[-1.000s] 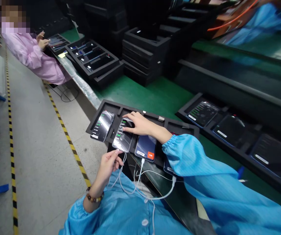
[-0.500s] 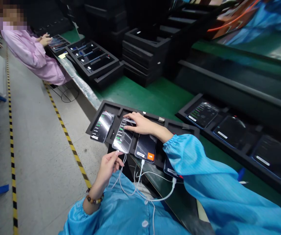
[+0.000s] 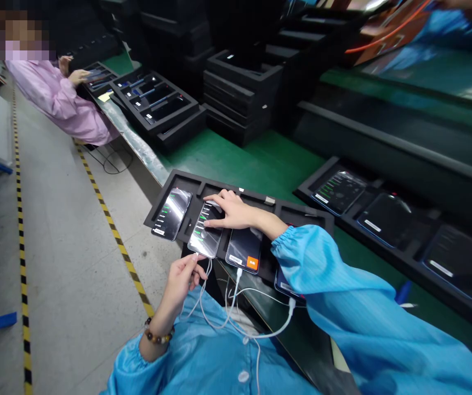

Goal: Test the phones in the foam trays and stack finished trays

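My right hand (image 3: pixel 236 211) lies over a smartphone (image 3: pixel 203 238) with its lit screen listing rows of white and green text. Its fingers are spread, the thumb on the screen and the forefinger by the top edge. Below that phone, my left hand (image 3: pixel 183 280) pinches a white cable (image 3: pixel 208 270) at the bottom edge; the plug is mostly hidden by the fingertips. Left of it another phone (image 3: pixel 172 214) shows a similar list. On the right, a dark phone (image 3: pixel 244 252) with an orange patch has a white cable plugged in. A further cabled phone (image 3: pixel 284 280) is partly under my right sleeve.
The phones rest on a black foam tray (image 3: pixel 174 178) at the green bench edge. Another tray (image 3: pixel 334 164) with phones lies to the right. Stacked black trays (image 3: pixel 239 93) stand behind. A person in pink (image 3: pixel 55 99) sits at the far left, near more phone trays (image 3: pixel 157 120).
My right thumb has moved slightly left and down across the screen. My left hand stays at the phone's lower edge. The person in pink has moved their hands apart.
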{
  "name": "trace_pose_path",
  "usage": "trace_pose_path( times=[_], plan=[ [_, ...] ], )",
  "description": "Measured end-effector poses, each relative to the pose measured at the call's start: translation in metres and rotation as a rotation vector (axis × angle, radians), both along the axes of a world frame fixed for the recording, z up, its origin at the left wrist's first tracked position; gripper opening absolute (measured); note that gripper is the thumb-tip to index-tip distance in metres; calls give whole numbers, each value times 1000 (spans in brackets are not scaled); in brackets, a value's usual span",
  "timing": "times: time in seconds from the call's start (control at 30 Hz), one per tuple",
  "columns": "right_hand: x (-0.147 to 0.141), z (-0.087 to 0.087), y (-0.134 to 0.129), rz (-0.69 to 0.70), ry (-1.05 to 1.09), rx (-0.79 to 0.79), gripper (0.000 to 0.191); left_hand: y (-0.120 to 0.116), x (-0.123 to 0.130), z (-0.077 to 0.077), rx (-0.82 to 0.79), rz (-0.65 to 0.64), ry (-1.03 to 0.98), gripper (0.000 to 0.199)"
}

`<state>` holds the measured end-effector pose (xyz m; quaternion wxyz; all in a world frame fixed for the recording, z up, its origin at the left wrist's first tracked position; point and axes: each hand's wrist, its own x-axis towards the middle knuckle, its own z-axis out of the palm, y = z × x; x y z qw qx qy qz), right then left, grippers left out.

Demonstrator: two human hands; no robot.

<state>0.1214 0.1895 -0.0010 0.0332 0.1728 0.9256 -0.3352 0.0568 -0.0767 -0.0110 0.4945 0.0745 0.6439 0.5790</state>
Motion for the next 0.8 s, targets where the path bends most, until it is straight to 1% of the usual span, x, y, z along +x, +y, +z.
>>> trace_pose_path(
  times=[0.13, 0.4, 0.57, 0.67, 0.73, 0.8],
  plan=[
    [0, 4, 1, 7, -16, -19, 92, 0, 2, 2, 2, -16, 5, 80],
    [2, 14, 1, 19, -42, -76, 92, 6, 2, 4, 30, -88, 40, 74],
    [1, 19, 2, 9, -56, -134, 86, 8, 3, 3, 58, -85, 73, 72],
    [-2, 20, 3, -4, -48, -161, 86, 8, 3, 3, 62, -98, 100, 71],
    [-2, 22, 5, -12, -27, -181, 81, 10, 1, 4, 58, -120, 131, 69],
    [5, 28, 10, -29, 4, -193, 72, 13, -3, 4, 58, -141, 176, 67]
  ],
)
